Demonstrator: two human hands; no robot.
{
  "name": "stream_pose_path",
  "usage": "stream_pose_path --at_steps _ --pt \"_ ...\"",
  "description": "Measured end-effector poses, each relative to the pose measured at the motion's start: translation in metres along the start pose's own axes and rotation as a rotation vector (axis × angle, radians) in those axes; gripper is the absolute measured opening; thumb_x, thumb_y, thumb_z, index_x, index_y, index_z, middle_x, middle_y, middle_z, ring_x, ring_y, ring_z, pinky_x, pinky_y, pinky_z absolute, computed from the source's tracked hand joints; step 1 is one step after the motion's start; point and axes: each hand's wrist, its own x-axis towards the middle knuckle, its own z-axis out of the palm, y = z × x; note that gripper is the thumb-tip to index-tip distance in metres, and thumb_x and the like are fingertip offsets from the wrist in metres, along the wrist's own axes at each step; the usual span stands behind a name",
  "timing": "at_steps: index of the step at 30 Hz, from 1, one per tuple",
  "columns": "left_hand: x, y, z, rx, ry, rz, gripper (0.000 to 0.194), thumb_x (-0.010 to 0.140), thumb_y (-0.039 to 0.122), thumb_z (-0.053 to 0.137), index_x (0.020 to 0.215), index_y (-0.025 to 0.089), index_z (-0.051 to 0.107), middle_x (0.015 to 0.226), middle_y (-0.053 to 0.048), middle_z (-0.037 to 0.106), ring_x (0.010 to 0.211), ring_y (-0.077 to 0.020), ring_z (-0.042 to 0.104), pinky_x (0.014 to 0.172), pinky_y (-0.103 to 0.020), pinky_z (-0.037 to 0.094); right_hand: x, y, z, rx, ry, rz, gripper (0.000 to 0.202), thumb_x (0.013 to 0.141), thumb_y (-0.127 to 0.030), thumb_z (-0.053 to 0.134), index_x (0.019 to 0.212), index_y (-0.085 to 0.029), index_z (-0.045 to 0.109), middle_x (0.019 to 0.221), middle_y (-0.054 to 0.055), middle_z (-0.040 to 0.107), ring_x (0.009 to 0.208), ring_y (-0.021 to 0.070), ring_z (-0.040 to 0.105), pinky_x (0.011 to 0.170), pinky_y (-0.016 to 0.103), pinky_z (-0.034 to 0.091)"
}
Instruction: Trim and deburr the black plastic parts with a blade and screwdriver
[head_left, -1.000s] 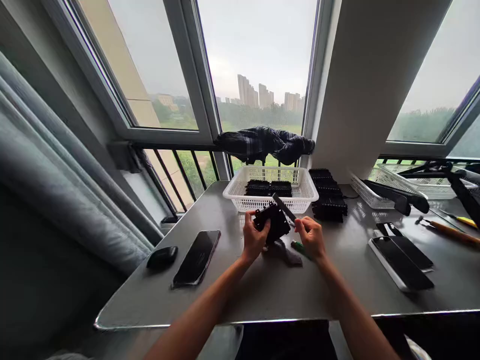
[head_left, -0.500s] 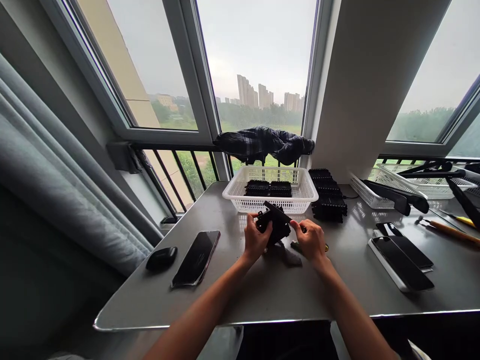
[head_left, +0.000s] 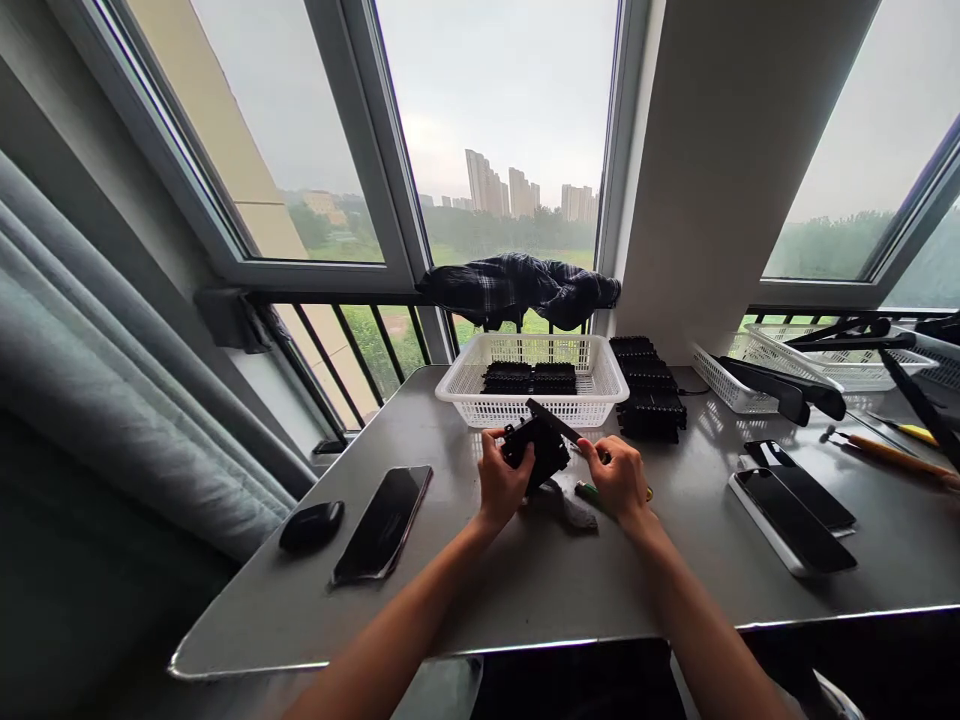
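My left hand (head_left: 504, 480) is closed round a black toothed part (head_left: 546, 458), held above the table in front of the white basket. In my right hand (head_left: 619, 478) is a flat, dark tool (head_left: 553, 420), whose long end lies across the upper edge of the black part. A green-handled tool (head_left: 589, 492) lies below my right hand, partly hidden by it. Beneath the black part, a crumpled grey scrap (head_left: 576, 515) rests on the table. The white basket (head_left: 517, 412) holds dark toothed parts (head_left: 555, 378) like the one in my left hand.
Stacked black parts (head_left: 651, 395) stand right of the basket. On the grey table (head_left: 450, 600) lie a phone (head_left: 384, 522) and a black case (head_left: 313, 526) at left, two more phones (head_left: 795, 520) at right. Further right are baskets and an orange-handled tool (head_left: 892, 457).
The camera view has shifted slightly right. The flat tool now sits a little differently against the black part, which has tilted slightly. Both hands keep their holds.
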Motion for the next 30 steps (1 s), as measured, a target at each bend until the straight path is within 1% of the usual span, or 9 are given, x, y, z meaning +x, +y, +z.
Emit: stream_pose_path --at_steps 5,10,12,15,17,20,24,27,30 --pt "-0.003 -0.001 0.001 -0.030 -0.016 0.020 0.036 0.074 0.034 0.067 0.096 0.022 0.042 0.072 0.001 0.062 0.063 -0.0183 0.066 0.057 -0.029 0.052 -0.002 -0.005 0.005 0.040 -0.054 -0.068 0.053 0.092 -0.060 0.046 0.062 -0.019 0.059 0.066 0.003 0.061 0.060 0.0145 0.051 0.060 0.026 0.033" --pt "-0.002 -0.003 0.002 -0.046 0.017 -0.011 0.038 0.074 0.034 0.068 0.098 0.022 0.041 0.072 0.000 0.062 0.066 -0.0194 0.066 0.058 -0.029 0.052 0.001 -0.001 -0.001 0.059 0.027 0.062 0.053 0.091 -0.062 0.045 0.063 -0.019 0.058 0.067 0.003 0.060 0.061 0.0152 0.051 0.061 0.027 0.034" --pt "-0.001 -0.005 0.002 -0.049 0.042 -0.021 0.038 0.075 0.036 0.067 0.098 0.022 0.041 0.074 -0.001 0.062 0.066 -0.0198 0.065 0.058 -0.030 0.052 0.005 0.001 -0.005 0.126 0.014 0.120 0.050 0.088 -0.063 0.049 0.066 -0.019 0.060 0.068 0.003 0.061 0.062 0.0154 0.052 0.062 0.027 0.036" --pt "0.005 -0.009 0.003 -0.071 0.085 -0.035 0.036 0.076 0.040 0.066 0.095 0.022 0.042 0.077 -0.002 0.062 0.069 -0.0202 0.064 0.062 -0.032 0.052 0.010 0.001 -0.009 0.319 -0.083 0.192 0.042 0.079 -0.061 0.061 0.080 -0.019 0.065 0.075 0.003 0.064 0.067 0.0165 0.056 0.064 0.026 0.040" --pt "0.009 -0.011 0.004 -0.124 0.079 -0.039 0.034 0.076 0.042 0.066 0.091 0.022 0.042 0.078 -0.001 0.061 0.073 -0.0196 0.063 0.068 -0.033 0.053 0.012 0.001 -0.010 0.463 -0.158 0.261 0.043 0.074 -0.060 0.067 0.087 -0.019 0.067 0.079 0.004 0.066 0.068 0.0168 0.057 0.063 0.026 0.042" --pt "0.011 -0.010 0.005 -0.212 0.048 -0.036 0.033 0.074 0.041 0.067 0.086 0.023 0.042 0.078 0.000 0.059 0.073 -0.0177 0.060 0.071 -0.032 0.052 0.014 0.001 -0.011 0.600 -0.248 0.341 0.049 0.075 -0.063 0.063 0.091 -0.018 0.068 0.076 0.005 0.067 0.057 0.0143 0.054 0.052 0.024 0.039" --pt "0.004 -0.004 0.009 -0.320 0.002 -0.002 0.033 0.074 0.041 0.067 0.086 0.023 0.042 0.081 -0.001 0.058 0.075 -0.0167 0.059 0.072 -0.032 0.051 0.014 -0.001 -0.013 0.687 -0.354 0.369 0.055 0.076 -0.067 0.059 0.091 -0.016 0.069 0.069 0.004 0.067 0.040 0.0086 0.042 0.039 0.022 0.030" --pt "-0.002 -0.002 0.012 -0.385 -0.081 0.077 0.030 0.079 0.041 0.064 0.084 0.024 0.040 0.083 0.000 0.057 0.081 -0.0171 0.060 0.079 -0.034 0.051 0.013 -0.004 -0.015 0.760 -0.416 0.388 0.055 0.075 -0.067 0.060 0.091 -0.015 0.068 0.068 0.004 0.067 0.035 0.0059 0.036 0.034 0.020 0.025" --pt "-0.005 -0.004 0.012 -0.368 -0.097 0.228 0.025 0.083 0.035 0.062 0.082 0.024 0.040 0.085 0.000 0.054 0.088 -0.0172 0.059 0.084 -0.035 0.049 0.013 -0.006 -0.015 0.812 -0.420 0.412 0.051 0.072 -0.065 0.065 0.084 -0.016 0.065 0.068 0.003 0.067 0.035 0.0043 0.032 0.032 0.019 0.021"
